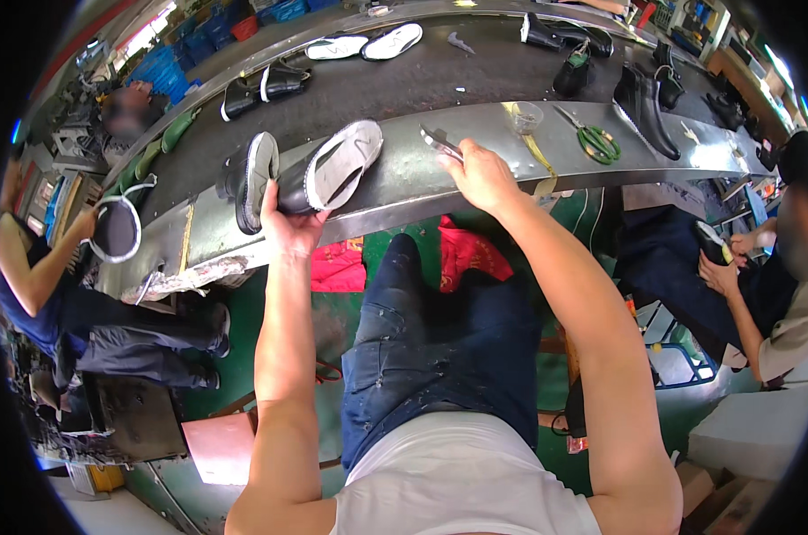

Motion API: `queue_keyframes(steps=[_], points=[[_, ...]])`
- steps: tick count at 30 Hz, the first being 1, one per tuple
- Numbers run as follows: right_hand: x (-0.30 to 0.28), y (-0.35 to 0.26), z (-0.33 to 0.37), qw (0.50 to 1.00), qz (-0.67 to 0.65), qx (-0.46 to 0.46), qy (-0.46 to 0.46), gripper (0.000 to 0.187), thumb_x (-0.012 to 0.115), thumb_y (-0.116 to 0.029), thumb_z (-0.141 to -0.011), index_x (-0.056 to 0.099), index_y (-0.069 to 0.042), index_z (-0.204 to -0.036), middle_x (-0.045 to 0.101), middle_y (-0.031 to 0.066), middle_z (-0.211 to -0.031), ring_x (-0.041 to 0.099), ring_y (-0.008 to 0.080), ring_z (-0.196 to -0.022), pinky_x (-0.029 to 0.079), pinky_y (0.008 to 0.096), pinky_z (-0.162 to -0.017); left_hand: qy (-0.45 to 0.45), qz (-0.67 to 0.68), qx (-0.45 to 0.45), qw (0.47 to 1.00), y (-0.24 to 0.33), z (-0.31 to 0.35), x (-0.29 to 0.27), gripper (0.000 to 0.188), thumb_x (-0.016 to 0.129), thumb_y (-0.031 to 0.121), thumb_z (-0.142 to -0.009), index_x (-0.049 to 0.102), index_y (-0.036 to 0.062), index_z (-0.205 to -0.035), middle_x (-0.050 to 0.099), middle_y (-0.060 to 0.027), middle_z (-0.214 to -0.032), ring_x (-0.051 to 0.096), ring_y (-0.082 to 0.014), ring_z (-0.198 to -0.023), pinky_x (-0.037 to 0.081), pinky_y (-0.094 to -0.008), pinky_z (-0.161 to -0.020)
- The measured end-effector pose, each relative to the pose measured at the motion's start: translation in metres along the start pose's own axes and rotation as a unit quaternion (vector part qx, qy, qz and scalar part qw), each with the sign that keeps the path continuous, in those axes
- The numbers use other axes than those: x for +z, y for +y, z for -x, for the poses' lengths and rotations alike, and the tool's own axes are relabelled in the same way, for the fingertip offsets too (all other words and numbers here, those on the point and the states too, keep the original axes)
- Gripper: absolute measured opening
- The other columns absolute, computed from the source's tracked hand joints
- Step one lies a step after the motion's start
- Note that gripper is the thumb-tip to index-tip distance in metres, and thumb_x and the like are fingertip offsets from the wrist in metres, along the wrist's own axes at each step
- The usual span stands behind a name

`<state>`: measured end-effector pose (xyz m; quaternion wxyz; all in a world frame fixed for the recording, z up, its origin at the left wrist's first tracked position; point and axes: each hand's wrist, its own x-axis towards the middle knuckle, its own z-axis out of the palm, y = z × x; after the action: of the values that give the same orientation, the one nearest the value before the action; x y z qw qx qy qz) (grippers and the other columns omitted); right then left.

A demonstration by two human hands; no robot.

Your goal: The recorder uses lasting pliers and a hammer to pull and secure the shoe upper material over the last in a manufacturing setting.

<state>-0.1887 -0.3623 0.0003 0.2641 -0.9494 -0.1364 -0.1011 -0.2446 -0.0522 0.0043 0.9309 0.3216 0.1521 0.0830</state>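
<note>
Nearest the camera is the person's white cloth shirt [462, 477]; beyond it curves a long worktop of scuffed grey metal [408, 174], which seems to serve as a ledge for keeping pieces within reach. Over it, a black shoe with a pale sole and white stitched rim [346, 165] is gripped by the left hand [292, 230], sole tilted up, probably so that its underside is in clear sight. A second black shoe with a pale sole [259, 178] is turned on its side, perhaps to show its sole too. The gripped shoe extends up and right from the left hand; the second stands just left of the thumb. Green-handled metal scissors [600, 144] lie farther right. The right hand [486, 178] is closed around a short silvery metal tool [443, 144], whose tip points toward the gripped shoe, apart from it.
</note>
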Motion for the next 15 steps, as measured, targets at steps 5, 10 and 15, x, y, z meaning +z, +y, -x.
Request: queue_keyframes(steps=[5,10,15], points=[[0.003,0.039,-0.012,0.994,0.107,0.000,0.019,0.040,0.060,-0.042,-0.093,0.062,-0.002,-0.101,0.068,0.0164,-0.099,0.065,0.0362,-0.097,0.050,0.0468,-0.084,-0.009,0.020,-0.030,0.999,-0.002,0.005,-0.008,0.056,0.054,0.047,-0.094,0.052,0.0084,-0.134,0.060,-0.0129,-0.132,0.057,-0.0351,-0.121,0.051,-0.0589,-0.092],[0.018,0.065,-0.016,0.980,0.158,-0.069,0.102,0.033,0.062,-0.035,-0.090,0.066,-0.004,-0.101,0.066,0.0105,-0.103,0.058,0.0284,-0.105,0.044,0.0449,-0.091,-0.052,-0.026,0.006,0.998,-0.002,-0.020,0.017,0.047,0.054,0.040,-0.095,0.055,0.0115,-0.132,0.061,-0.0113,-0.131,0.058,-0.0310,-0.121,0.046,-0.0518,-0.104],[0.017,0.074,-0.019,0.979,0.115,-0.104,0.131,0.027,0.066,-0.031,-0.083,0.067,-0.005,-0.091,0.066,0.0109,-0.096,0.059,0.0295,-0.098,0.046,0.0442,-0.086,-0.091,-0.156,0.100,0.978,-0.038,-0.132,0.094,0.046,0.070,0.028,-0.090,0.056,0.0053,-0.127,0.065,-0.0103,-0.120,0.062,-0.0261,-0.110,0.049,-0.0414,-0.097]])
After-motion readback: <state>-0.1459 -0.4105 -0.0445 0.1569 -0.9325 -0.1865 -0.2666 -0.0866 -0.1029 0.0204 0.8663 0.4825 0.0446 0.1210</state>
